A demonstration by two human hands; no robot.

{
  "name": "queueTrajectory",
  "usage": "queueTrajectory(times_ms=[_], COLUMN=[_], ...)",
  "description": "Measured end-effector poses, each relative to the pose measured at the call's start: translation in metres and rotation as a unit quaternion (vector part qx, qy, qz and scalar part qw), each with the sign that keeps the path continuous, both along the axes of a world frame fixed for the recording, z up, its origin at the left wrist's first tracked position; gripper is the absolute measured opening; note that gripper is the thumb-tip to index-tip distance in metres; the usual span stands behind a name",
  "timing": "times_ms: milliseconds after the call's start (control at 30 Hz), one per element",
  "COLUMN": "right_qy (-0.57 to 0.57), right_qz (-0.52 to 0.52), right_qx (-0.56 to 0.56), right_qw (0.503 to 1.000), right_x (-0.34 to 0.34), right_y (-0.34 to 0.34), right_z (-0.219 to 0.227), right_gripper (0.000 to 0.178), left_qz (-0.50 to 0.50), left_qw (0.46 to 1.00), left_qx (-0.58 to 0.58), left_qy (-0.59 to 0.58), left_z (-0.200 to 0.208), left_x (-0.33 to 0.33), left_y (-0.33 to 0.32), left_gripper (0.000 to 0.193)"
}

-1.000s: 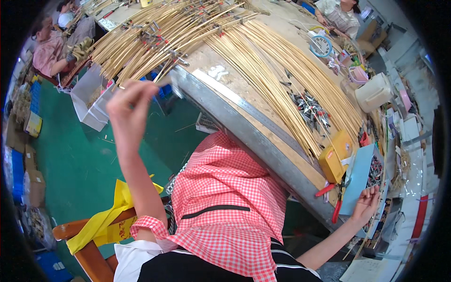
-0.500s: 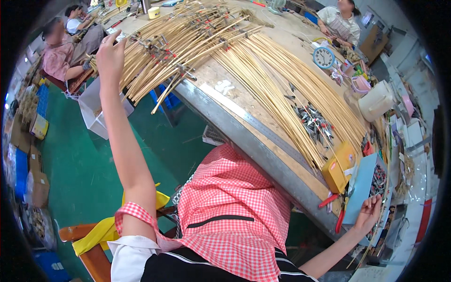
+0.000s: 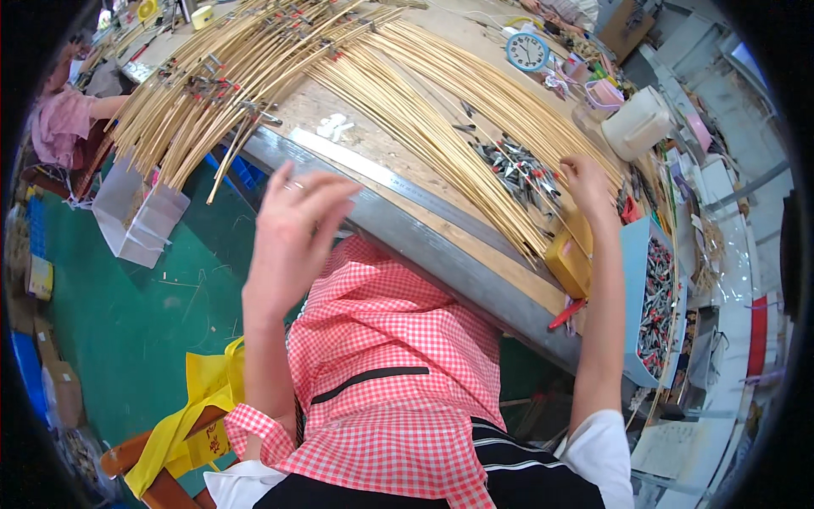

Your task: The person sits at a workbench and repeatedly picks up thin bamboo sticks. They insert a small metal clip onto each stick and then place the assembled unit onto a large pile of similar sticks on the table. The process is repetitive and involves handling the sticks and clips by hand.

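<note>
My left hand point(image 3: 297, 225) is raised in front of the table's metal edge, fingers stretched to the right and apart, nothing visible in them. Beside the pile of small metal spring clips point(image 3: 517, 170), my right hand point(image 3: 588, 188) hovers with its fingers curled together; whatever they may hold is hidden. Long thin tan rods point(image 3: 424, 127) lie lengthwise along the table, some under the clips. At the left, a thick bundle of rods point(image 3: 182, 119) has red-tipped clips fastened on it and its ends stick out past the edge. A yellow box point(image 3: 568, 259) stands below my right hand.
A blue bin point(image 3: 636, 339) full of clips sits at the right. A steel ruler point(image 3: 398, 182) lies along the metal edge, near red-handled pliers point(image 3: 565, 314). Beyond are a blue round clock point(image 3: 526, 53) and a pale jug point(image 3: 638, 125). A white bin point(image 3: 140, 212) stands under the bundle.
My left hand has come down and right, away from the clipped bundle. My right hand has moved up from the blue bin to beside the clip pile. The view has shifted right.
</note>
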State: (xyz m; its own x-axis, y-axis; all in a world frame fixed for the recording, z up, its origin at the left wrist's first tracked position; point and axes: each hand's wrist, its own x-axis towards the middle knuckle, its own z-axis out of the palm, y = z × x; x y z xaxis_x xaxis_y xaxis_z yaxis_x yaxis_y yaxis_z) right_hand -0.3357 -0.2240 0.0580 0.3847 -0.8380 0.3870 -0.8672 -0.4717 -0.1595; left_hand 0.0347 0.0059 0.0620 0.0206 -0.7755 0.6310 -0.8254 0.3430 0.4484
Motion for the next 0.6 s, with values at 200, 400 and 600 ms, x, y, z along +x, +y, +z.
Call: queueTrajectory(times_ms=[200, 400, 600], right_qy=[0.171, 0.171, 0.029], right_qz=[-0.078, -0.059, -0.091], right_qx=[0.001, -0.044, -0.114], right_qw=[0.982, 0.983, 0.989], right_x=[-0.029, -0.054, -0.047], right_y=[-0.055, -0.062, -0.013], right_z=[-0.052, -0.053, 0.009], right_gripper=[0.006, 0.013, 0.011], left_qz=[-0.094, -0.12, -0.12], left_qw=[0.993, 0.991, 0.99], left_qx=[0.061, 0.052, 0.06], left_qy=[0.023, 0.028, 0.043], left_z=[-0.036, -0.042, -0.044], left_x=[-0.026, -0.03, -0.028], left_y=[0.001, 0.001, 0.0], left_gripper=[0.016, 0.018, 0.017])
